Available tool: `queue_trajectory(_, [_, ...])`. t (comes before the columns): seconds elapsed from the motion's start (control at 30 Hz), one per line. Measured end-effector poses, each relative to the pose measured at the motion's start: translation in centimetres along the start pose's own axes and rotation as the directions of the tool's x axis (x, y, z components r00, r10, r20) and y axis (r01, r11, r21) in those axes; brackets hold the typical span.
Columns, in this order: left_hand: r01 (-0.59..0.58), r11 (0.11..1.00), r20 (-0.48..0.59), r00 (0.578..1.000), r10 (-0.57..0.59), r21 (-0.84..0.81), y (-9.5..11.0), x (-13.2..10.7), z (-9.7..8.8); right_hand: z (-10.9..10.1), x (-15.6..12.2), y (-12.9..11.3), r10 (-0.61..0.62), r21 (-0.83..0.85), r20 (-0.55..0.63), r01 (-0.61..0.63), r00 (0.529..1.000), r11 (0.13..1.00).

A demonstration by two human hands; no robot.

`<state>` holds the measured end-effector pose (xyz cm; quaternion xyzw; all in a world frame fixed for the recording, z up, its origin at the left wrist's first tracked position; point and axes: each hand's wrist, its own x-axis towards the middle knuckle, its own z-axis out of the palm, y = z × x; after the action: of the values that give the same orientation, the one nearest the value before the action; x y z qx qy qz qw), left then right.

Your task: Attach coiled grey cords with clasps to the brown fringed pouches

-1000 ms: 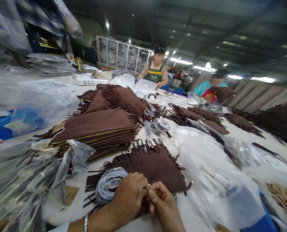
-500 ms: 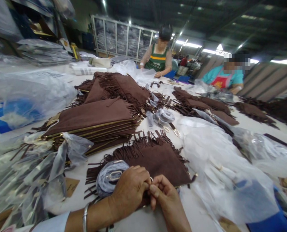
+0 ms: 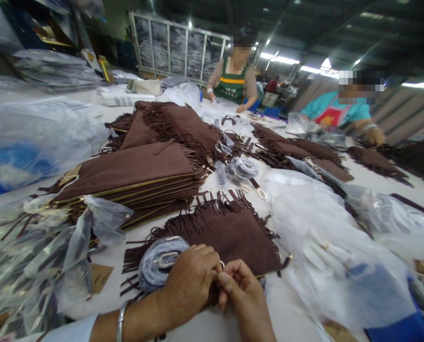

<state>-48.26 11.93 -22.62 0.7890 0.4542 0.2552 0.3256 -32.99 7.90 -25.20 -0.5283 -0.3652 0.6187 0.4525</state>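
Observation:
A brown suede fringed bag lies flat on the white table right in front of me. My left hand and my right hand meet at its near edge, both with fingers pinched together on a small metal ring at the bag's edge. A strap wrapped in clear plastic with a gold clasp rests against my left hand.
A stack of brown fringed bags sits behind and left. Clear plastic bags cover the right side, more plastic wraps the left. Two other people work at the far end of the table.
The view has tilted down slightly. Both hands stay pinched at the bag's near edge with only small finger movements.

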Motion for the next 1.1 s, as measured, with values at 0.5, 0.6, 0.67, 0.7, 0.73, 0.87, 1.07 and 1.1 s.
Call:
queue_trajectory(0.5, [-0.045, 0.999, 0.021, 0.999, 0.045, 0.025, -0.3, -0.3, 0.0, -0.3, 0.2, -1.5, 0.049, 0.041, 0.143, -0.055, 0.989, 0.998])
queue_trajectory(0.6, [-0.043, 0.999, 0.015, 0.999, 0.043, 0.033, -0.3, -0.3, 0.1, -0.1, 0.1, -1.4, 0.033, 0.04, 0.11, -0.037, 0.993, 0.998])
queue_trajectory(0.67, [-0.036, 0.999, 0.008, 0.999, 0.036, 0.034, -0.3, -0.3, 0.1, 0.0, 0.0, -1.4, 0.032, 0.037, 0.089, -0.035, 0.996, 0.999])
queue_trajectory(0.7, [-0.032, 0.999, 0.007, 0.999, 0.032, 0.032, -0.2, -0.3, 0.1, 0.1, 0.0, -1.4, 0.033, 0.036, 0.084, -0.036, 0.996, 0.999])
queue_trajectory(0.73, [-0.029, 0.999, 0.006, 1.0, 0.029, 0.027, -0.2, -0.3, 0.0, 0.1, 0.0, -1.4, 0.034, 0.037, 0.08, -0.037, 0.996, 0.999])
queue_trajectory(0.87, [-0.017, 1.0, 0.0, 1.0, 0.017, 0.007, 0.0, -0.4, -0.2, 0.4, 0.1, -1.2, 0.008, 0.042, 0.044, -0.01, 0.999, 0.999])
queue_trajectory(1.07, [-0.044, 0.999, -0.023, 0.999, 0.044, -0.024, 0.5, -0.9, -0.5, 0.3, -0.2, 0.1, -0.114, 0.032, -0.023, 0.114, 0.993, 0.993])
queue_trajectory(1.1, [-0.039, 0.999, -0.03, 0.999, 0.038, -0.037, 0.6, -1.0, -0.6, 0.2, -0.4, 0.3, -0.131, 0.039, -0.023, 0.132, 0.991, 0.991])
